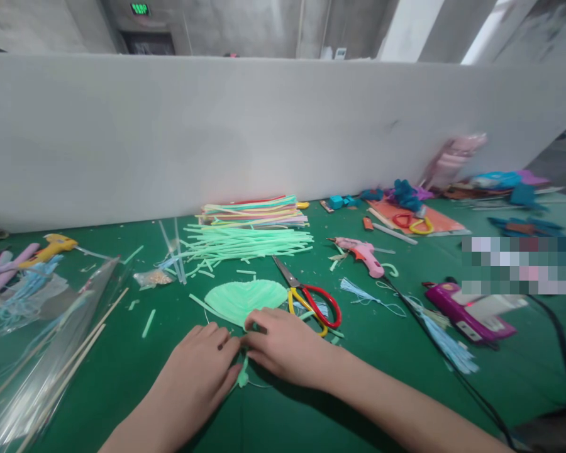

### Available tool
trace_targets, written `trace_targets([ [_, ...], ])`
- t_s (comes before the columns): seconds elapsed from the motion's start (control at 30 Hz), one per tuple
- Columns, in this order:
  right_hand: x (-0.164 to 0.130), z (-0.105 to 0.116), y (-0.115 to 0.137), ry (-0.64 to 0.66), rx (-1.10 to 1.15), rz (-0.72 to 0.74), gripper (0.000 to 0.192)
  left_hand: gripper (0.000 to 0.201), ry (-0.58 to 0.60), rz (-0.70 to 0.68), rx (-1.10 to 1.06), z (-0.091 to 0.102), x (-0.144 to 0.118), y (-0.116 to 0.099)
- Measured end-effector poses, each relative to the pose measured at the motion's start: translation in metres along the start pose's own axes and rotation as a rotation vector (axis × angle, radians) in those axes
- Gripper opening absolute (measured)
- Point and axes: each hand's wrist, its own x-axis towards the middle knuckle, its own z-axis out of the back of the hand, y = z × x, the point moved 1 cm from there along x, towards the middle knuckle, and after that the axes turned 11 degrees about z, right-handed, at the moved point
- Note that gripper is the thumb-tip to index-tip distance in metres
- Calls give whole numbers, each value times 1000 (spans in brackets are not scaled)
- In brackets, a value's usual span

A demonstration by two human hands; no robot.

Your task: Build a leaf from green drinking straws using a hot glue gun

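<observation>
Right hand (287, 346) — nearer, over the near edge of the green fan (243, 299), which lies just ahead, long axis crosswise. Left hand (202, 358): meeting the right. Fingers curled — what they grip, cannot tell.

Left forearm (144, 418): bare, rising from the lower left and slanting inward.
Left wrist (174, 393): almost in line with the forearm, bent only slightly.
Left hand (202, 358): back turned up, with fingers (224, 351) curled and close together, pointing right.
Right forearm (400, 393): bare, reaching in from the lower right, showing at greater length than the left.
Right wrist (332, 371): nearly straight, turned palm-down.
Right hand (287, 346): back up, with bent, slightly parted fingers, pointing left.
Meeting point: close together, fingertip to fingertip; too hidden to tell each grip.
</observation>
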Motion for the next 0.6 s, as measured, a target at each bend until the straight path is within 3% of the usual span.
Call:
trace_targets([
  [0.17, 2, -3, -2, -8, -40, 22, 18, 28, 36, 20, -36, 0, -3, -1],
  [0.37, 2, -3, -6, -50, -49, 58, 19, 14, 94, -7, -45, 7, -6, 3],
  [0.5, 0, -7, -10, -91, -5, 50, 20, 27, 107, -64, -44, 18, 1, 8],
  [0.6, 0, -8, -11, -115, 47, 38, 20, 27, 104, -39, -87, 25, 9, 19],
])
